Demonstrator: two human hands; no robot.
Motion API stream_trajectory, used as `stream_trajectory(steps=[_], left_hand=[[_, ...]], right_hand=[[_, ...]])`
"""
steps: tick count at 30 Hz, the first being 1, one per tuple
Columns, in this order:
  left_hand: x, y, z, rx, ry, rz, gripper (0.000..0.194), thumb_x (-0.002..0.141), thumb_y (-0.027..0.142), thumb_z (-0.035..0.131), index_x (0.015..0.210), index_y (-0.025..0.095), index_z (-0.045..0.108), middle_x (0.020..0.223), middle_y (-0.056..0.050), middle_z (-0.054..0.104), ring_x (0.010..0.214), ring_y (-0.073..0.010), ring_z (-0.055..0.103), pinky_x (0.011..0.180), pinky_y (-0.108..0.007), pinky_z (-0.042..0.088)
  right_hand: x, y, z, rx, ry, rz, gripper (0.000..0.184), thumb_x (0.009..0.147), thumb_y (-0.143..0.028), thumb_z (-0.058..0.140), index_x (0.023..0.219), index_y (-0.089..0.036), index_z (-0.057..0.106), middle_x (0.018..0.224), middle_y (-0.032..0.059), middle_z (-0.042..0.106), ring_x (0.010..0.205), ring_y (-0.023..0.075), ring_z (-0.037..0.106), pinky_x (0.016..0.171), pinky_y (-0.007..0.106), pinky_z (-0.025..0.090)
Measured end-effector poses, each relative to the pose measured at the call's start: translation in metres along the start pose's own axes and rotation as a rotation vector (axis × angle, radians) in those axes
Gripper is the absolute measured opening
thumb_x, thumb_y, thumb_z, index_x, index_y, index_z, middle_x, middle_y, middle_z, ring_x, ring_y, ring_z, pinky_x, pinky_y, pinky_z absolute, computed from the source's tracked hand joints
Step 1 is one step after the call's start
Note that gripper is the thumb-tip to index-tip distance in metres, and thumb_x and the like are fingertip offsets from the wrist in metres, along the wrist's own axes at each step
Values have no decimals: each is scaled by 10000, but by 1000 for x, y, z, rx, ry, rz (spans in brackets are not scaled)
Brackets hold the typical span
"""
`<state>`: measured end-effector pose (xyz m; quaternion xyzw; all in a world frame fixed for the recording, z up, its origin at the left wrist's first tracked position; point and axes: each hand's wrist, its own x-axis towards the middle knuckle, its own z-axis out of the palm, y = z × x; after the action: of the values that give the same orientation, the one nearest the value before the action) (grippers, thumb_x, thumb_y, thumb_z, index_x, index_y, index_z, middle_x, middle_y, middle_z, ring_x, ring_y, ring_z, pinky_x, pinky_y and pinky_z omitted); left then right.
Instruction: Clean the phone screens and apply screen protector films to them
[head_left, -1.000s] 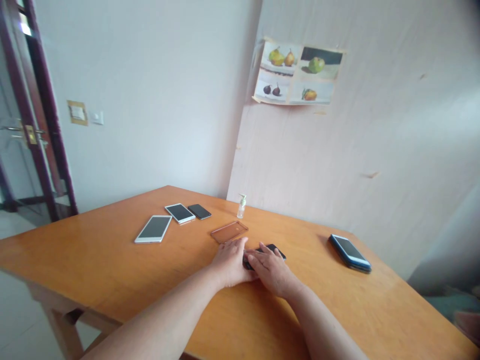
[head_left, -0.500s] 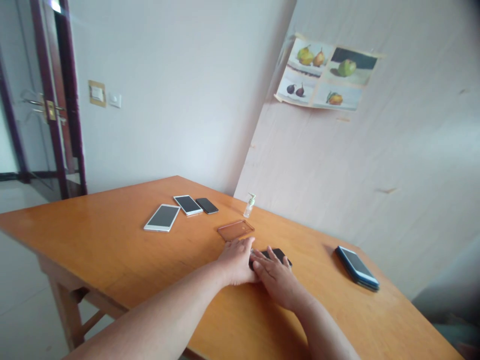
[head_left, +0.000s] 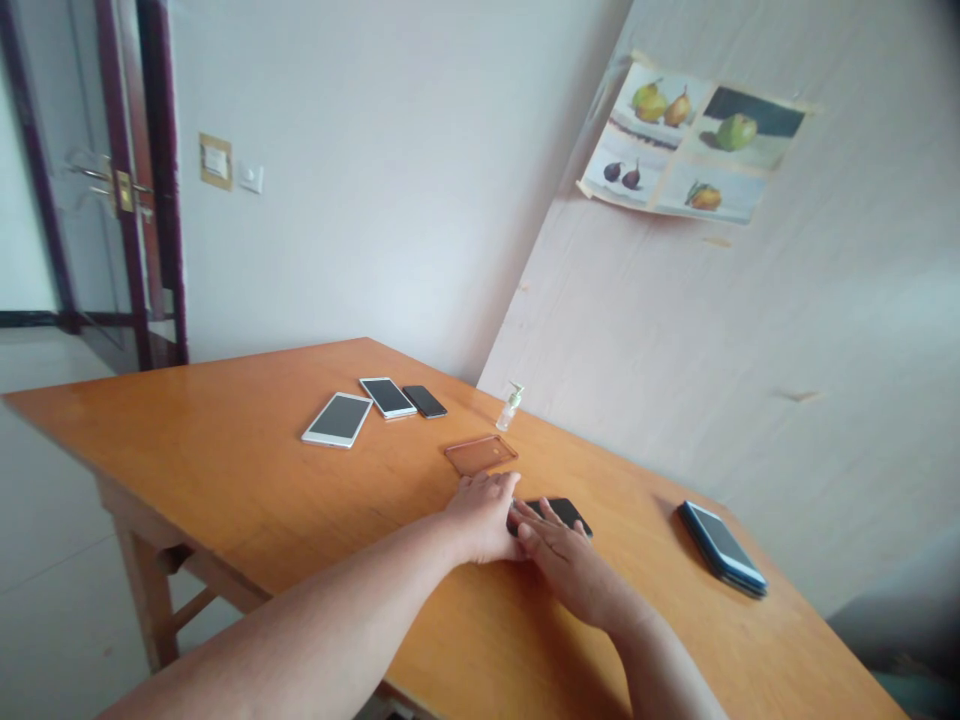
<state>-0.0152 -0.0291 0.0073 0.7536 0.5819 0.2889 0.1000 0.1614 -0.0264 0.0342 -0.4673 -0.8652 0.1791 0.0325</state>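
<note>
A black smartphone (head_left: pixel 568 511) lies flat on the wooden table, partly covered by my hands. My left hand (head_left: pixel 484 516) is at its left end, fingers bent around that end and thumb underneath the near side; the exact contact is hidden. Across the screen rests my right hand (head_left: pixel 559 556), its fingers stretched out and slightly spread. Just beyond my left hand lies a clear brownish phone case (head_left: pixel 481 455). Behind the case stands a small transparent pump bottle (head_left: pixel 509 408) with a pale green top.
Farther left on the table (head_left: pixel 247 460) are a white tablet (head_left: pixel 338 420), a white phone (head_left: pixel 388 397) and a dark phone (head_left: pixel 425 401). To the right, a stack of devices (head_left: pixel 722 548) sits near the table's far edge. A leaning board (head_left: pixel 675 330) rises behind the table.
The view has shifted slightly, so the things on the table appear a little farther right. Both hands stay at the black smartphone, nearly unchanged in pose.
</note>
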Motion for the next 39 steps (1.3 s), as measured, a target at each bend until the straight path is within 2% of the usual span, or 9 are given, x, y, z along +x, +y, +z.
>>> stream_trajectory(steps=[2,6,8,10,16,23,30,36,39], left_hand=[[0,0,0,-1,1,2,903,580,522,711,1363,182,416,1277,-151,590,1208,-382,508,1003,-483,390],[1,0,-1,-19,-37,7,965,532,542,744,1365,184,414,1255,-134,603,1202,-388,510,985,-465,406],[2,1,-3,-25,-40,10,965,531,536,745,1366,184,414,1244,-129,609,1199,-384,511,984,-458,406],[2,1,-3,-19,-38,12,940,531,538,743,1345,182,436,1224,-129,617,1172,-384,526,971,-468,413],[2,-1,-1,4,-18,12,884,553,599,717,1299,190,479,1226,-144,606,1159,-382,523,956,-485,419],[4,0,-5,4,-50,37,771,535,554,748,1194,211,543,1139,-110,633,1097,-359,549,935,-468,430],[4,-2,-5,28,-46,57,648,538,608,753,1053,240,613,1094,-94,626,1081,-353,553,899,-444,444],[5,-2,-6,35,-60,73,566,557,572,753,1021,265,647,1045,-67,623,1041,-325,566,897,-431,448],[5,-2,-7,29,-70,75,565,557,573,754,1020,267,652,1038,-62,621,1034,-315,569,908,-421,445]], right_hand=[[0,1,-1,15,-13,13,555,978,-567,171,1464,-374,360,1564,4,290,1473,285,102,1108,684,40],[3,33,-8,-166,43,292,495,999,-423,197,1467,-365,349,1585,-6,227,1466,349,87,1012,794,99],[1,44,-12,-251,45,365,485,996,-364,216,1456,-361,369,1588,-10,216,1462,369,85,984,818,110],[-2,41,-13,-253,42,342,484,993,-389,236,1455,-356,376,1584,-5,231,1462,364,91,1008,799,110],[-15,7,-10,-50,-72,0,523,976,-525,254,1460,-369,375,1556,-6,304,1472,278,95,1148,622,75],[-14,44,-21,-230,35,344,495,967,-378,276,1436,-329,428,1546,3,319,1448,362,172,1046,764,158],[-26,15,-19,-25,-43,-47,481,951,-409,371,1414,-327,469,1511,-26,387,1447,236,229,1179,469,204],[-20,41,-24,-148,63,161,456,940,-330,362,1338,-256,571,1435,19,495,1408,265,325,1139,452,297],[-24,35,-26,-132,57,108,458,916,-315,401,1333,-247,577,1439,21,488,1390,242,363,1153,422,282]])
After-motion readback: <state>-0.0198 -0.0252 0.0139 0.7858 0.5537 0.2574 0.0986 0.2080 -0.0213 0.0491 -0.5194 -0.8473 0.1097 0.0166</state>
